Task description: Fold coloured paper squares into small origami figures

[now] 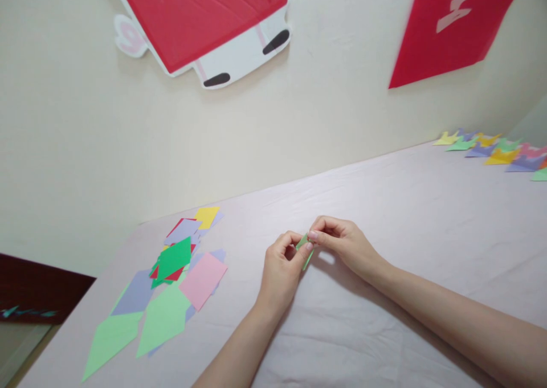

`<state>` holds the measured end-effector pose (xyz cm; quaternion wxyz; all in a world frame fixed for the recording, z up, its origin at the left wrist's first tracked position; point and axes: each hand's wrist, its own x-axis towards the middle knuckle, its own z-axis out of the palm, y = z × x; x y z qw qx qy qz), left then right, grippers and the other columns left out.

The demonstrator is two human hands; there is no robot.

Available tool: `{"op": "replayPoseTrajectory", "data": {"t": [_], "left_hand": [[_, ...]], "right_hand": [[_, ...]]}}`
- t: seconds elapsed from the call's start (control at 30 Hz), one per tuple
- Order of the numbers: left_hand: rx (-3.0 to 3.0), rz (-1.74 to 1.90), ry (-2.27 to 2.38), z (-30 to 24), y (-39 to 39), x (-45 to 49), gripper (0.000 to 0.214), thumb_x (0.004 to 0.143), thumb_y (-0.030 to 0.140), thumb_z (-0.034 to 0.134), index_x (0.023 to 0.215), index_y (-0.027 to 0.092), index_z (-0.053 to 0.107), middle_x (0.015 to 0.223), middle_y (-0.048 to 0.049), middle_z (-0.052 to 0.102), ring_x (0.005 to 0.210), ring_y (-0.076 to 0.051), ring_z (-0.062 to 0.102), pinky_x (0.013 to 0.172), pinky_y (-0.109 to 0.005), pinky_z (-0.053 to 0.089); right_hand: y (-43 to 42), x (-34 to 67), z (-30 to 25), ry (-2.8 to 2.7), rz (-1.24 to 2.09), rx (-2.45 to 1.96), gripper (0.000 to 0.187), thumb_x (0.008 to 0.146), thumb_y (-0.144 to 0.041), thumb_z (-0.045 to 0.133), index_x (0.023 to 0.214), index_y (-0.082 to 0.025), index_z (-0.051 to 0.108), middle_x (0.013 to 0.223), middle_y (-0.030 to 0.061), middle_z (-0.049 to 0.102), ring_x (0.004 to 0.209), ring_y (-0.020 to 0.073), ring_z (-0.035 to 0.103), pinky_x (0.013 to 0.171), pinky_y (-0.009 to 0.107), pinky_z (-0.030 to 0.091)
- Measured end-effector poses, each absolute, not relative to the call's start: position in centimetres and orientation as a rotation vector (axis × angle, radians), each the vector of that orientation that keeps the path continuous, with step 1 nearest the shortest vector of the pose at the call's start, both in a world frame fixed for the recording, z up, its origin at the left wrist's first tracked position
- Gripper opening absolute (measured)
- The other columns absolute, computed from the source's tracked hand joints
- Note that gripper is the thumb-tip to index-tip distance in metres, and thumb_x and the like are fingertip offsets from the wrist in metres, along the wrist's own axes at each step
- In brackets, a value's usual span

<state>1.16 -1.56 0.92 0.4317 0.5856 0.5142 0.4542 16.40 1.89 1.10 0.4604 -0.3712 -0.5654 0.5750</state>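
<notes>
A small folded piece of light green paper point(305, 251) is held up just above the pale cloth-covered table point(367, 342). My left hand point(284, 268) pinches its lower part between thumb and fingers. From the right, my right hand point(342, 242) pinches the paper's upper edge, with thumb and index finger pressed together. The fingers cover much of the paper, so its exact fold is hidden.
Loose coloured paper sheets lie at the left, among them a pink sheet point(204, 281) and a dark green sheet point(174, 260). Several folded paper shapes point(502, 156) stand in rows at the far right. Behind the table rises a wall point(333, 114) with red decorations.
</notes>
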Motion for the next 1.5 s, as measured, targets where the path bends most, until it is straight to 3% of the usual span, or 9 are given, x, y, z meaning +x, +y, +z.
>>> {"op": "replayPoseTrajectory", "data": {"t": [0.3, 0.47, 0.6, 0.77, 0.93, 1.2, 1.5], "left_hand": [[1.409, 1.115, 1.249, 0.9, -1.7, 1.3, 0.019, 0.084, 0.034, 0.063, 0.081, 0.015, 0.065, 0.073, -0.0003, 0.063, 0.065, -0.012, 0.049, 0.061, -0.023, 0.036], [1.413, 1.12, 1.246, 0.9, -1.6, 1.1, 0.021, 0.084, 0.037, 0.064, 0.079, 0.016, 0.064, 0.069, 0.0021, 0.059, 0.062, -0.011, 0.047, 0.058, -0.022, 0.035], [1.406, 1.057, 1.172, 1.1, -1.6, 1.2, 0.024, 0.086, 0.038, 0.062, 0.077, 0.015, 0.066, 0.073, -0.001, 0.066, 0.068, -0.014, 0.057, 0.066, -0.024, 0.041], [1.409, 1.091, 1.207, 1.2, -1.6, 1.3, 0.028, 0.086, 0.039, 0.061, 0.071, 0.015, 0.066, 0.07, -0.0026, 0.068, 0.069, -0.016, 0.059, 0.067, -0.025, 0.043], [1.374, 1.102, 1.216, 1.1, -1.6, 1.4, 0.023, 0.084, 0.034, 0.063, 0.07, 0.016, 0.065, 0.067, -0.0006, 0.067, 0.064, -0.014, 0.058, 0.063, -0.023, 0.043], [1.38, 1.111, 1.224, 1.4, -1.9, 1.4, 0.025, 0.086, 0.035, 0.062, 0.071, 0.016, 0.066, 0.067, -0.0005, 0.068, 0.062, -0.013, 0.059, 0.062, -0.023, 0.045], [1.35, 1.048, 1.248, 1.1, -2.2, 1.0, 0.02, 0.081, 0.032, 0.066, 0.072, 0.015, 0.069, 0.07, -0.003, 0.071, 0.067, -0.016, 0.063, 0.066, -0.025, 0.047]], "right_hand": [[2.1, 16.5, 1.1, -1.42, 1.447, -0.864, 0.035, 0.083, -0.05, 0.06, 0.071, -0.017, 0.066, 0.066, 0.0001, 0.057, 0.067, 0.0147, 0.051, 0.066, 0.028, 0.041], [2.0, 16.4, 1.1, -1.455, 1.385, -0.883, 0.025, 0.079, -0.041, 0.069, 0.071, -0.017, 0.063, 0.07, -0.0004, 0.06, 0.068, 0.0143, 0.053, 0.066, 0.027, 0.042], [2.4, 16.6, 0.9, -1.331, 1.348, -0.915, 0.028, 0.077, -0.043, 0.07, 0.069, -0.017, 0.061, 0.065, -0.0018, 0.057, 0.064, 0.0133, 0.052, 0.063, 0.026, 0.042], [2.2, 16.5, 1.0, -1.345, 1.545, -0.795, 0.026, 0.077, -0.042, 0.072, 0.076, -0.018, 0.061, 0.069, -0.0018, 0.059, 0.064, 0.0132, 0.053, 0.064, 0.027, 0.044], [2.1, 16.2, 1.2, -1.339, 1.516, -0.838, 0.027, 0.074, -0.037, 0.074, 0.064, -0.018, 0.06, 0.062, -0.0019, 0.059, 0.061, 0.013, 0.054, 0.061, 0.027, 0.044], [2.4, 16.4, 1.4, -1.282, 1.402, -0.875, 0.022, 0.07, -0.033, 0.076, 0.062, -0.018, 0.062, 0.062, -0.0027, 0.059, 0.06, 0.0119, 0.053, 0.06, 0.026, 0.043], [3.0, 16.9, 1.0, -1.164, 1.401, -0.912, 0.03, 0.068, -0.039, 0.077, 0.061, -0.018, 0.057, 0.061, -0.0041, 0.054, 0.059, 0.0113, 0.048, 0.058, 0.025, 0.039]]}}
